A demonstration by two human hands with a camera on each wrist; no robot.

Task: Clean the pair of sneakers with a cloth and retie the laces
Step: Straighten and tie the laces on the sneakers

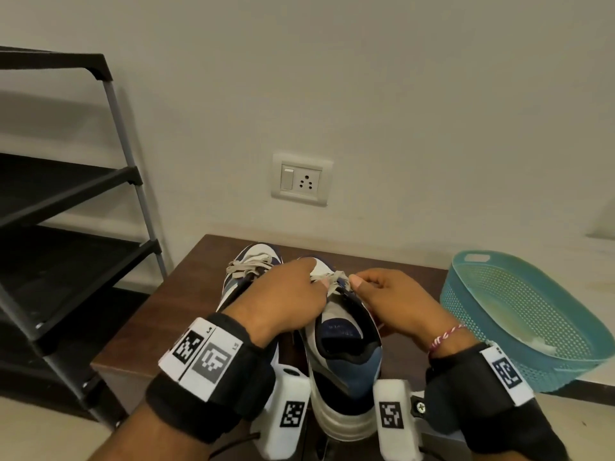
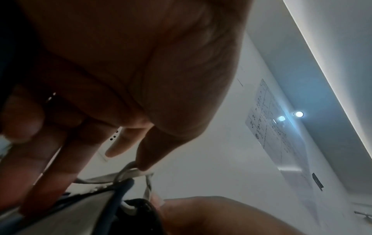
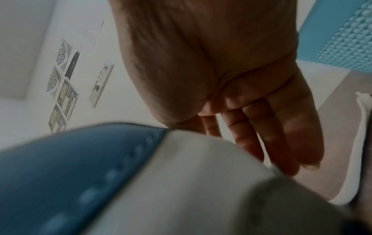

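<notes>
Lower centre: left hand and right hand each pinch flat beige laces of blue-white leather sneaker; dark wooden surface.

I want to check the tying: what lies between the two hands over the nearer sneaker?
In the head view, a short stretch of beige lace runs between the left hand and the right hand, above the nearer sneaker.

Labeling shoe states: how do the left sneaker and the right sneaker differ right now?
Left sneaker: laces lie on it, no fingers on them; the left hand and forearm cover much of it. Right sneaker: both hands, left and right hand, pinch its laces mid-tie; its heel and opening show fully. Shared: white, navy and blue, toes to the wall, side by side on the brown table.
</notes>
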